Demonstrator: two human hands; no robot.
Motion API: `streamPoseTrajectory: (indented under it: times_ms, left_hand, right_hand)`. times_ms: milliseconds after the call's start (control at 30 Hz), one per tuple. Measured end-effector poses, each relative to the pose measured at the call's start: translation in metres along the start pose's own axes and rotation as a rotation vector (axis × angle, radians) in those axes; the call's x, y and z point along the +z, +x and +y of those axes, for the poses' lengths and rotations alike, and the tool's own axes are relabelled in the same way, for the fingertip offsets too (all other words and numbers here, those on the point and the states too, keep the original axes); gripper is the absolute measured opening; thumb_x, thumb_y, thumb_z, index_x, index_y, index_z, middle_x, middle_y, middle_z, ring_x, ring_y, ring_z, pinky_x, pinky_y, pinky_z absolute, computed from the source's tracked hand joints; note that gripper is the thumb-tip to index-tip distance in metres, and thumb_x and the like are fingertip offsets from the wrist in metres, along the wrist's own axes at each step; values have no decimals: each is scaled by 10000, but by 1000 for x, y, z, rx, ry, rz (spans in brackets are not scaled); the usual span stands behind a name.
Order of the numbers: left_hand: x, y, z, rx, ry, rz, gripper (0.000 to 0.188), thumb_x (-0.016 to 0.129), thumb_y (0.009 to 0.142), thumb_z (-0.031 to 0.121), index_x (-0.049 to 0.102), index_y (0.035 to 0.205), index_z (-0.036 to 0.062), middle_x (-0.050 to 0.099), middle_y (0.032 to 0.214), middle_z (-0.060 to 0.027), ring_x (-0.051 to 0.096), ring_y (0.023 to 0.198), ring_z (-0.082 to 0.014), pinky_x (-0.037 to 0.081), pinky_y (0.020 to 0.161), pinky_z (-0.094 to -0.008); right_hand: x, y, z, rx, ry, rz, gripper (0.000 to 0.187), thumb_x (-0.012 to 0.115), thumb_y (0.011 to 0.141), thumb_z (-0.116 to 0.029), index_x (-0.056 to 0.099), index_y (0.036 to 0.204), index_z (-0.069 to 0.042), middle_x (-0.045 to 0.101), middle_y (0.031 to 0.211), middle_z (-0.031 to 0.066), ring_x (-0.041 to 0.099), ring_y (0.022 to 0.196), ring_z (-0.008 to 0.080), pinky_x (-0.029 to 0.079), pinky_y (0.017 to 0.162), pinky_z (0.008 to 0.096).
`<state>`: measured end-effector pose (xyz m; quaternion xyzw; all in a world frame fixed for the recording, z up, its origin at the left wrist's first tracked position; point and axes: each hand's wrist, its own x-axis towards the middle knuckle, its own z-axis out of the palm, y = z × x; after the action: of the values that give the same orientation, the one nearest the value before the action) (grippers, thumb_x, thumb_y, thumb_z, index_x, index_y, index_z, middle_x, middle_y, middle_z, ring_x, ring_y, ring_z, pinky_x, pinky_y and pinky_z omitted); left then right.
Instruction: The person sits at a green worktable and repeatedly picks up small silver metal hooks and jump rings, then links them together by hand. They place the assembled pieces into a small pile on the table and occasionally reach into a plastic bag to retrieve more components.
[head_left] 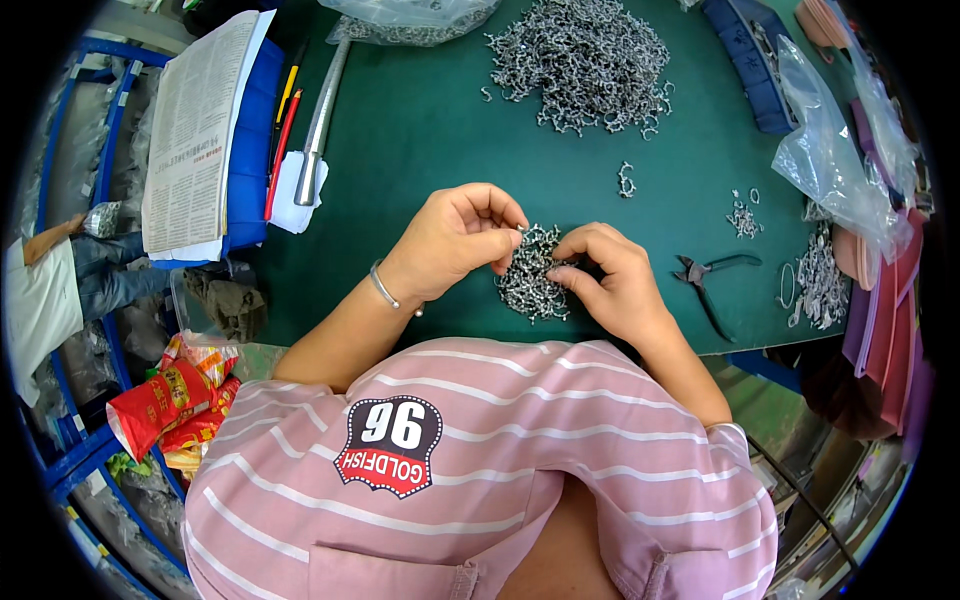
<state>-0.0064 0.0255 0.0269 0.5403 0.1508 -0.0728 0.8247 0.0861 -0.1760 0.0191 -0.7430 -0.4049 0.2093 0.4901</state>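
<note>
A small heap of tiny curved silver metal pieces [532,285] lies on the green tabletop right in front of me. At its upper left edge my left hand [462,240] is closed, thumb and forefinger pinched together; a tiny glint shows at the tips, but what they hold is too small to name. My right hand [612,278] rests against the heap's right side with curled fingers, thumb and forefinger brought close together at the pieces. Whatever lies between them is hidden. Farther off sits a much larger pile of similar pieces [580,65].
Black-handled pliers [712,285] lie right of my right hand. Beyond are a few loose pieces [626,180], a small cluster [743,218] and a silver heap [820,280]. A tapered metal rod [322,130], red pencil [284,155] and newspaper [195,140] lie left. A blue bin [745,65] stands far right.
</note>
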Motion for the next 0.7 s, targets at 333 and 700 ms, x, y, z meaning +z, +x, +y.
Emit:
streamPoseTrajectory:
  times_ms: [333, 700]
  left_hand:
    - [13, -5, -5, -92, -15, -111, 115, 657, 820, -52, 612, 923, -28, 625, 812, -55, 612, 694, -109, 523, 638, -237]
    - [21, -5, 1, -87, -16, -170, 93, 664, 830, -30, 625, 914, -25, 634, 825, -61, 612, 696, -109, 520, 629, -236]
  right_hand:
    - [-2, -2, -7, 53, 221, 97, 109, 753, 731, -6, 657, 784, -9, 656, 772, 63, 580, 645, 117, 468, 582, 248]
    - [3, -7, -4, 189, 597, 79, 89, 735, 769, 8, 655, 809, 12, 673, 799, 62, 626, 730, 113, 513, 665, 251]
